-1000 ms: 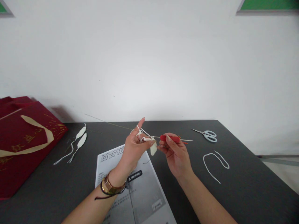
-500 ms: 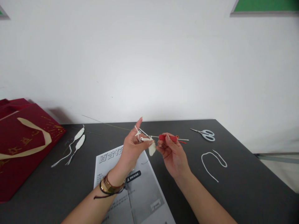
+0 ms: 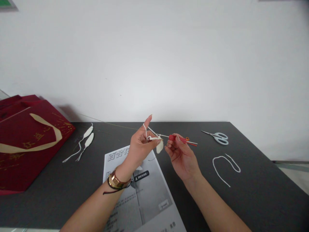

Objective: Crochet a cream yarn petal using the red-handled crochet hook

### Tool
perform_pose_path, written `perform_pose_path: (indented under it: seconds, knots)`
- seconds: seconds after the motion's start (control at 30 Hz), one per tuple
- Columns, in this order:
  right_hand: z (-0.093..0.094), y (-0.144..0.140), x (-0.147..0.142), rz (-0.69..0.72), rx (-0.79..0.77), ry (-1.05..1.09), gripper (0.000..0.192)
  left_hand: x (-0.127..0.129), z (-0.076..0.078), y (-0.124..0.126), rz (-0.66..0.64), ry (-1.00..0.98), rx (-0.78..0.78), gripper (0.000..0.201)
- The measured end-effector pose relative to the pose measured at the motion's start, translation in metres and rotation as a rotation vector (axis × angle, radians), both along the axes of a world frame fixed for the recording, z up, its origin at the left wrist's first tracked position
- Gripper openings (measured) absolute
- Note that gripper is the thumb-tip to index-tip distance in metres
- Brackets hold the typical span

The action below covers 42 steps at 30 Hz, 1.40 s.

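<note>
Pinched in my left hand (image 3: 141, 143) is a small white crochet piece (image 3: 159, 146), which hangs below the thumb. White yarn (image 3: 145, 130) loops round the raised index finger of that hand and runs down to the work. My right hand (image 3: 182, 154) is closed around the red handle of a crochet hook (image 3: 177, 139). Its thin metal shaft points left, and the tip reaches the yarn by the white piece. A thin wire trails from near my left hand toward the upper left.
Two white crocheted petals (image 3: 88, 140) with yarn tails lie at left, beside a dark red gift bag (image 3: 31, 145). A printed sheet (image 3: 149, 199) lies under my left arm. Scissors (image 3: 218, 138) and a loose white cord (image 3: 216, 172) rest on the dark table (image 3: 253, 193) at right.
The whole view has shifted, so the table things appear further right. Both hands keep their grip on the crochet piece and the hook, with only slight finger movement.
</note>
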State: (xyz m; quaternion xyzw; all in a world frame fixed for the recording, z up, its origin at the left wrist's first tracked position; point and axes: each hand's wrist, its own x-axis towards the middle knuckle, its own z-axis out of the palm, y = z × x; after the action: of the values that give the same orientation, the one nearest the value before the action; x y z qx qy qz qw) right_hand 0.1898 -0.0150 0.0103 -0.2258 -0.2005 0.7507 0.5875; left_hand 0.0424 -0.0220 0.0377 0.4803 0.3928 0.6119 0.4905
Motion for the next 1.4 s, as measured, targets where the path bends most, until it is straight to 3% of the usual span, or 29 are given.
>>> perform_pose_path:
  seconds: [0.1, 0.13, 0.3, 0.5, 0.63, 0.73, 0.87, 0.97, 1.03, 1.13, 1.4]
  knots:
    - [0.002, -0.001, -0.001, -0.022, 0.042, -0.048, 0.016, -0.003, 0.002, 0.001, 0.051, 0.136, 0.060, 0.050]
    - [0.002, -0.002, -0.001, -0.029, 0.060, -0.065, 0.016, -0.004, 0.002, 0.002, 0.050, 0.154, 0.060, 0.049]
    - [0.001, -0.004, -0.002, -0.049, 0.174, -0.181, 0.015, -0.006, 0.005, 0.001, -0.059, 0.046, -0.041, 0.091]
    - [0.000, -0.006, -0.001, -0.155, 0.302, -0.380, 0.012, -0.006, 0.006, 0.001, -0.080, -0.017, -0.124, 0.096]
    - [-0.002, -0.010, 0.002, -0.326, 0.583, -0.741, 0.016, -0.007, 0.005, 0.001, -0.056, 0.002, -0.123, 0.093]
    - [-0.009, -0.012, 0.006, -0.464, 0.848, -1.019, 0.033, -0.006, 0.003, 0.001, -0.035, -0.021, -0.141, 0.093]
    - [-0.018, -0.010, 0.011, -0.526, 1.146, -1.179, 0.048, -0.006, 0.004, 0.001, -0.067, -0.153, -0.245, 0.092]
    - [-0.019, -0.008, 0.011, -0.573, 1.242, -1.159, 0.046, -0.009, 0.007, 0.001, -0.126, -0.256, -0.343, 0.085]
    - [-0.018, -0.007, 0.009, -0.590, 1.214, -1.076, 0.043, -0.011, 0.009, 0.001, -0.156, -0.297, -0.370, 0.082]
    - [-0.015, -0.007, 0.004, -0.519, 1.032, -0.911, 0.035, -0.014, 0.012, 0.001, -0.183, -0.323, -0.373, 0.077]
    - [-0.015, -0.003, -0.006, -0.078, 0.344, -0.272, 0.013, -0.016, 0.013, 0.000, -0.235, -0.410, -0.388, 0.075]
